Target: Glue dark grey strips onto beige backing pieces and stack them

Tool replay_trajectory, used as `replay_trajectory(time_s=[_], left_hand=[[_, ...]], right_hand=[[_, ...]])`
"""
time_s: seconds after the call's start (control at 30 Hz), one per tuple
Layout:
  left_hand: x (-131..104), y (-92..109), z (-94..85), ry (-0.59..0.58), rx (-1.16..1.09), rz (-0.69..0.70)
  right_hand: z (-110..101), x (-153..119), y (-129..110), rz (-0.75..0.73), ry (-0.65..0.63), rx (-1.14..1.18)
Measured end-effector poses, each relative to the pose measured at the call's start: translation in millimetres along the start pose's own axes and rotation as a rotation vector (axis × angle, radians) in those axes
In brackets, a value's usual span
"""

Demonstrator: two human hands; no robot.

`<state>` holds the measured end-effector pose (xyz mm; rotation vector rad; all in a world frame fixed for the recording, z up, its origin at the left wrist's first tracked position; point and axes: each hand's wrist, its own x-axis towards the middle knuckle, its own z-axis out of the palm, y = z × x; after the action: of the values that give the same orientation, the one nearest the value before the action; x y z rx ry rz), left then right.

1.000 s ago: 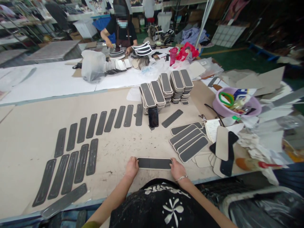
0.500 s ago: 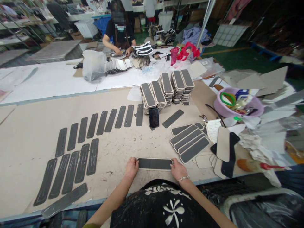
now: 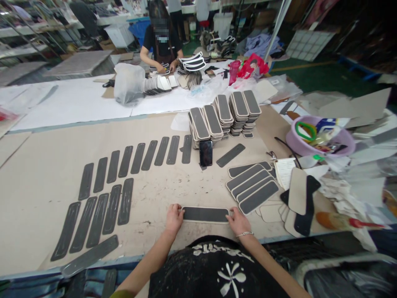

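A long dark strip on a cream backing piece (image 3: pixel 205 214) lies flat near the table's front edge. My left hand (image 3: pixel 174 218) presses on its left end and my right hand (image 3: pixel 239 220) on its right end, fingers bent over the ends. Loose dark strips (image 3: pixel 108 190) lie in two rows to the left. A fanned pile of finished backed pieces (image 3: pixel 252 188) sits just right of my right hand, and tall stacks of them (image 3: pixel 223 114) stand farther back.
A black phone (image 3: pixel 206 153) leans against the stacks. A purple basin (image 3: pixel 322 138) with odds and ends, paper scraps and a brush (image 3: pixel 341 221) crowd the right. Across the table a person (image 3: pixel 161 41) handles similar pieces beside a plastic bag (image 3: pixel 128 85).
Both hands have stayed on the ends of the same backed strip. Only the camera has shifted a little, moving the whole scene slightly to the right.
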<state>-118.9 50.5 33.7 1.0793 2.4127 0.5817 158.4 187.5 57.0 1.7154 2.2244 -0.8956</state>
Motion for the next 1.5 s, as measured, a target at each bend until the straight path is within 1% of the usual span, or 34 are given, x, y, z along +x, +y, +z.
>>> replay_trajectory(time_s=[0.07,0.13,0.17,0.2,0.27,0.33,0.4,0.47,0.57,0.63,0.7,0.83,0.9,0.97,1.07,1.17,1.27,1.33,1.4,1.5], left_hand=[[0.1,-0.7,0.4,-0.004,-0.007,0.004],[0.7,-1.4,0.5,-0.010,-0.015,0.013],[1.1,-1.8,0.7,-0.013,-0.017,0.019],[1.6,-2.2,1.0,-0.016,-0.019,0.025],[2.6,-2.9,2.1,-0.021,-0.015,0.035],[3.7,-3.8,3.7,-0.020,-0.004,0.051],[4.8,-4.6,5.1,-0.018,0.012,0.066],[5.8,-4.8,5.6,-0.017,0.025,0.073],[6.9,-3.5,5.1,-0.025,0.049,0.061],[7.2,-2.2,4.4,-0.032,0.064,0.047],[7.2,-1.2,4.0,-0.036,0.071,0.034],[7.0,-0.2,4.5,-0.028,0.064,0.024],[7.4,0.7,4.9,-0.019,0.056,0.026],[7.9,1.4,4.8,-0.013,0.047,0.032],[6.1,0.4,2.6,-0.013,0.036,0.044],[-1.9,-4.1,-2.9,-0.016,0.025,0.061],[-12.0,-4.3,-8.7,-0.011,0.054,0.154],[-15.1,2.8,-10.5,-0.030,0.110,0.228],[-13.6,16.3,-10.4,-0.087,0.178,0.278],[-4.6,41.5,-10.1,-0.191,0.272,0.289]], right_hand=[[1.1,-4.6,-1.2,-0.070,0.090,-0.019],[3.5,-10.6,-8.5,-0.259,0.166,-0.054],[5.4,-13.4,-14.9,-0.386,0.167,-0.071],[7.9,-15.6,-23.0,-0.516,0.140,-0.084],[14.3,-17.3,-42.6,-0.763,0.044,-0.106],[21.5,-15.7,-63.0,-0.967,-0.057,-0.130],[28.8,-12.2,-79.5,-1.114,-0.149,-0.156],[35.4,-8.5,-89.4,-1.177,-0.202,-0.175],[42.3,-4.4,-88.7,-1.145,-0.206,-0.162],[43.2,-2.6,-76.9,-1.077,-0.177,-0.144],[40.6,-1.3,-56.8,-0.974,-0.129,-0.146],[30.3,-1.4,-6.9,-0.732,-0.034,-0.195],[26.6,-2.8,10.8,-0.674,-0.017,-0.206],[25.5,-4.1,19.2,-0.657,-0.019,-0.206],[27.3,-4.6,19.5,-0.645,-0.028,-0.195],[28.0,-3.4,16.5,-0.634,-0.019,-0.167],[22.4,-1.4,13.1,-0.619,0.020,-0.115],[15.1,0.6,8.0,-0.570,0.049,-0.084],[6.9,3.1,-0.1,-0.502,0.057,-0.081],[-1.9,7.7,-14.6,-0.409,0.037,-0.118]])
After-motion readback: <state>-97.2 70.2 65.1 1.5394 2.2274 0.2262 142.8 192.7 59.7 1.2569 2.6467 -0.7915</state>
